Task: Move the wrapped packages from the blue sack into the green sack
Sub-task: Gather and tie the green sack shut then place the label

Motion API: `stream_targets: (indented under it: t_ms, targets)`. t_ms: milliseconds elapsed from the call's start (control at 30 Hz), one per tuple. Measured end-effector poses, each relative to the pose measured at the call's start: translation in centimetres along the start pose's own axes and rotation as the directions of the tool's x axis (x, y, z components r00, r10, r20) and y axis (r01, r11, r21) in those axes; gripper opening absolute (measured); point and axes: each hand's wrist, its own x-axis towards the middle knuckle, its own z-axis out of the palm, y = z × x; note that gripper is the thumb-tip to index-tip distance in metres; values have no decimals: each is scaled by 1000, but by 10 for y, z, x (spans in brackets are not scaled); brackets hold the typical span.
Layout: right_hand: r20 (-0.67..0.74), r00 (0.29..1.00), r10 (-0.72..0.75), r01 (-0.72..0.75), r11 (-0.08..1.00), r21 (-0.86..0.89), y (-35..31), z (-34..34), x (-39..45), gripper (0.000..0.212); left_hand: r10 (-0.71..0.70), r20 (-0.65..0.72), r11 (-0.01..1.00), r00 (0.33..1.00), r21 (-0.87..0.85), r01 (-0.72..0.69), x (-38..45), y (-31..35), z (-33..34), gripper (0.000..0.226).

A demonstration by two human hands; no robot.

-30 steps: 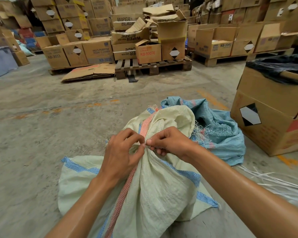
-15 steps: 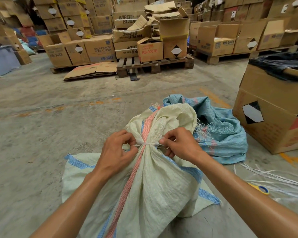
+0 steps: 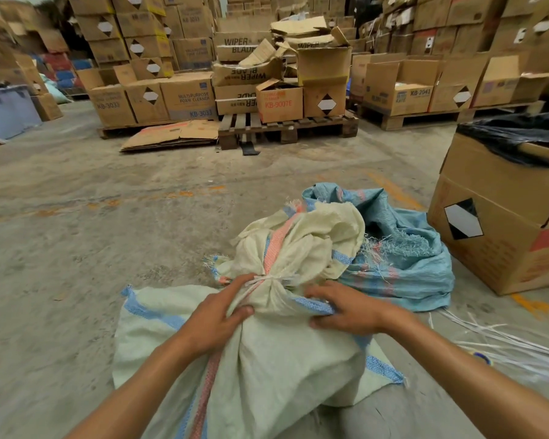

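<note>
The pale green woven sack [image 3: 276, 369] lies full on the concrete floor in front of me, its neck bunched and bound with a white string [image 3: 268, 278]. My left hand [image 3: 216, 318] grips the sack just below the tie. On the right side of the neck, my right hand [image 3: 346, 308] rests with fingers curled into the fabric. The blue sack [image 3: 403, 258] lies crumpled and slack behind the green one, to the right. No wrapped packages are visible; the green sack's contents are hidden.
A large cardboard box [image 3: 504, 223] topped with black plastic stands at the right. White plastic strings [image 3: 501, 343] and a tape roll [image 3: 482, 358] lie on the floor by my right arm. Pallets of stacked boxes [image 3: 267, 90] line the back; flattened cardboard [image 3: 171, 137] lies before them.
My hands pulled the string tight around the neck, then let go of its ends and dropped lower to grasp the sack below the knot.
</note>
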Motion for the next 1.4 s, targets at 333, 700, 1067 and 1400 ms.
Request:
stream_targets:
  t_ms: [333,700,1067,1400]
  targets:
    - [-421,904,80,211,772,600,-94,-29,86,25,-165,-379,871,910,-490,-46,26,16,-115,33]
    - [-588,800,121,341,715,611,-197,-72,171,24,-132,-567,889,813,-430,-156,38,2,-241,26]
    - [-523,842,133,310,674,671,-157,-43,251,26,-83,-623,990,778,-143,-8,82,-56,-243,21]
    - [-413,859,302,-293,952,87,-43,15,247,49,-405,-264,832,875,290,472,90,-137,-116,50]
